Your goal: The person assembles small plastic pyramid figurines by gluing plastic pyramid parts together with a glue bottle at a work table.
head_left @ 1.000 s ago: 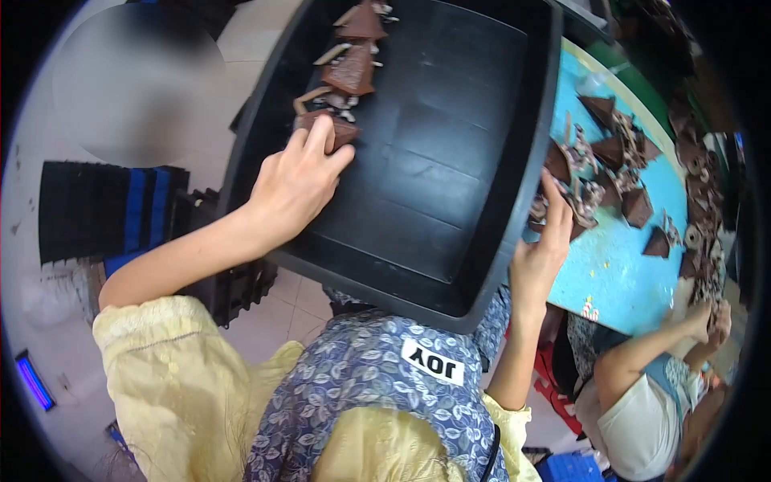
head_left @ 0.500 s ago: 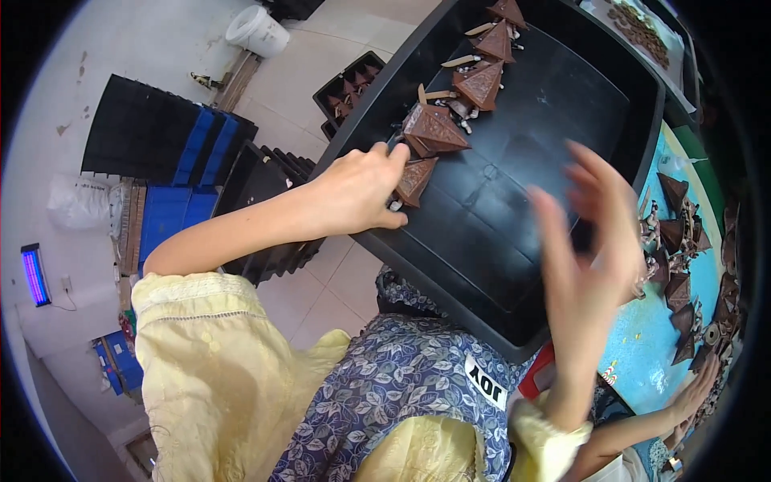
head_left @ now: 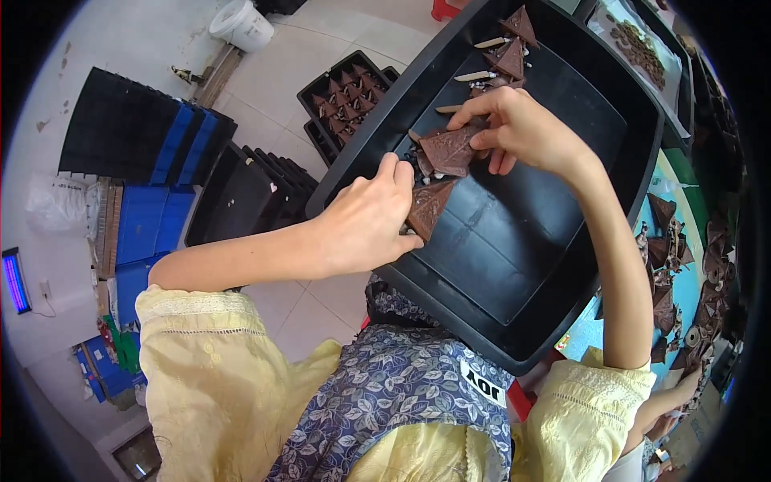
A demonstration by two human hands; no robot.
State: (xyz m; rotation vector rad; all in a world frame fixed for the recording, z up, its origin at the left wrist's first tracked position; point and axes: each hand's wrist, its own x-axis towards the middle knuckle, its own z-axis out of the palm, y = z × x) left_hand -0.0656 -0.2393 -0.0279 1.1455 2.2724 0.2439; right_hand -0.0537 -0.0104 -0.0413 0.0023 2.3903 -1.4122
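A row of brown, pointed, roof-shaped pieces with small pale bits and flat light sticks about them lies along the left side of a black plastic tray. My left hand is closed on the nearest brown roof-shaped piece, thumb at its lower corner, by the tray's left rim. My right hand reaches in from the right and pinches the brown roof-shaped piece just beyond it between thumb and fingers. Farther up the row sit another brown piece and one in the far corner.
On the floor beyond the tray's left side stands a black crate of similar brown pieces. Stacked black trays and blue bins line the left. At the right, a blue table bears more brown pieces, with another person's arm near it.
My right hand has swung from above the tray's right part to the row and taken hold of a brown piece. The left hand stays on the nearest piece, shifted slightly nearer.
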